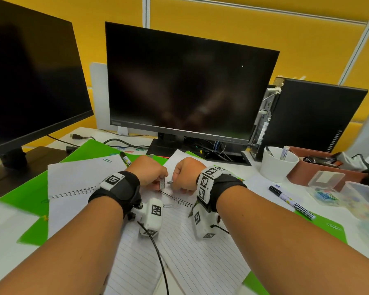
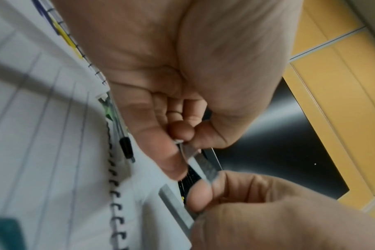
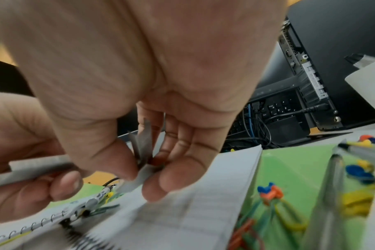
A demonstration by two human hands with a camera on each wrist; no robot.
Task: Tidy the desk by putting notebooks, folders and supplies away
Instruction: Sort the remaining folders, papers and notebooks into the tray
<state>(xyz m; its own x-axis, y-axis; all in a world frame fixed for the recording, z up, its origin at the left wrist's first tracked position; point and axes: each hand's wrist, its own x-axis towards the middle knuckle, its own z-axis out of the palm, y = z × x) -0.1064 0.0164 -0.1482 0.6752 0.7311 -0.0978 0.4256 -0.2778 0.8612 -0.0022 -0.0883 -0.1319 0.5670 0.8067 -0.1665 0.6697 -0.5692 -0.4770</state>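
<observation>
While the left hand (image 1: 150, 172) pinches a grey staple strip (image 1: 162, 184) above the open notebook (image 1: 179, 231), the right hand (image 1: 184, 177), at 3 o'clock, pinches loose strips, apparently gathering them for storage.

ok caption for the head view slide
Both hands, left and right, pinching small grey metal strips over an open spiral-bound lined notebook.

small grey item (image 1: 162, 184) unidentifiable between fingers, right wrist view motion-blurred, forearms cropped
</observation>
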